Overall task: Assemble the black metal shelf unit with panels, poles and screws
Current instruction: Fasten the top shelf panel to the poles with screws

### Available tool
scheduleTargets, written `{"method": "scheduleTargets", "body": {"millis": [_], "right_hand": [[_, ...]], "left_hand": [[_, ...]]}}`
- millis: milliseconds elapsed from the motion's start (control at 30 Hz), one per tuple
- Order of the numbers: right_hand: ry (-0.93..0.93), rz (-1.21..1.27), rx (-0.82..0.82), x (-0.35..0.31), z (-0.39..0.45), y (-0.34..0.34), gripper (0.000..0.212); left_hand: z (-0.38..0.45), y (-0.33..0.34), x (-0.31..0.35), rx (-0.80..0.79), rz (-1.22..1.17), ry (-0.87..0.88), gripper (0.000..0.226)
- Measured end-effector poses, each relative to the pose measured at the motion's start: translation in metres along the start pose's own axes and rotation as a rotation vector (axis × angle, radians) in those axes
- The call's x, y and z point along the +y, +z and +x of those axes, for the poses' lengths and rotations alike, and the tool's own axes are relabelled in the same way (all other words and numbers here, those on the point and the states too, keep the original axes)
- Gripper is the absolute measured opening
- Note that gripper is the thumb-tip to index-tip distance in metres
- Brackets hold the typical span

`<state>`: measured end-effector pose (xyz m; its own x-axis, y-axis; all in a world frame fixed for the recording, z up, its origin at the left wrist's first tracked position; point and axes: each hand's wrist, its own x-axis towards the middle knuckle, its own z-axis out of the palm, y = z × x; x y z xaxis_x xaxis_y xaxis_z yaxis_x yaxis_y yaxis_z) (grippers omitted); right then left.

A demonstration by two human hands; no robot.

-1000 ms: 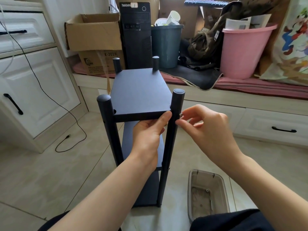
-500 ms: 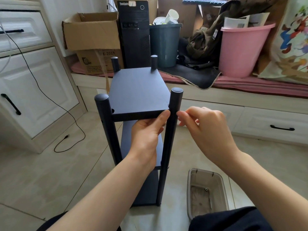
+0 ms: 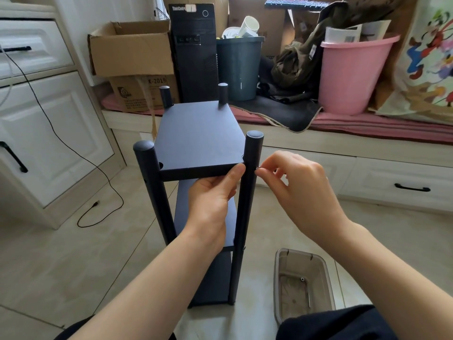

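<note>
1. Head view: the black shelf unit is shown standing upright on the tiled floor, with four poles raised and three panels seen between them, so the frame is judged largely assembled.
2. The top panel is supported by the left hand; the fingers are hidden beneath the panel and the thumb is pressed against its front edge, just beside the near right pole.
3. A small bright part, taken to be a screw, is pinched between thumb and forefinger of the right hand; the other fingers are loosely curled. The fingertips are held against the outer side of the near right pole, level with the top panel.
4. The step in hand is judged to be the fastening of the top panel at this corner; whether the screw is already threaded cannot be told.
5. Further down the same pole, below the fingers, a fastener is visible at the middle panel, suggesting that level is fixed.
6. On the near left pole an open hole is seen, so at least one screw is judged still to be fitted.
7. Below the right hand, a clear plastic tray is seen on the floor, with a small fitting lying inside.
</note>
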<state>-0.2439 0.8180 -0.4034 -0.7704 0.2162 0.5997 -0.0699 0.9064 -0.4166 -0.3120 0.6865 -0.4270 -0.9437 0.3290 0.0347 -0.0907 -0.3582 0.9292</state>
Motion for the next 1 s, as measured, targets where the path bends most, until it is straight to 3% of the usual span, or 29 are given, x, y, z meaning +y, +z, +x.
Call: {"method": "scheduleTargets", "body": {"millis": [200,467,833,1000], "right_hand": [[0.107,0.151,-0.074,-0.0003,0.0010,0.0027,0.037],[0.072,0.081,-0.021,-0.0014,0.0001,0.0015,0.009],[0.020,-0.004,0.042,-0.0079,0.0012,-0.0006,0.010],[0.033,0.004,0.033,-0.0092,0.0001,0.0007,0.011]], "left_hand": [[-0.0001,-0.0012,0.0007,-0.006,-0.018,-0.003,0.019],[0.0003,-0.0007,0.0007,0.020,-0.010,-0.023,0.027],[0.0001,-0.0014,0.0006,0.025,-0.002,-0.021,0.033],[0.0015,-0.0033,0.0004,0.028,0.018,-0.018,0.021]]}}
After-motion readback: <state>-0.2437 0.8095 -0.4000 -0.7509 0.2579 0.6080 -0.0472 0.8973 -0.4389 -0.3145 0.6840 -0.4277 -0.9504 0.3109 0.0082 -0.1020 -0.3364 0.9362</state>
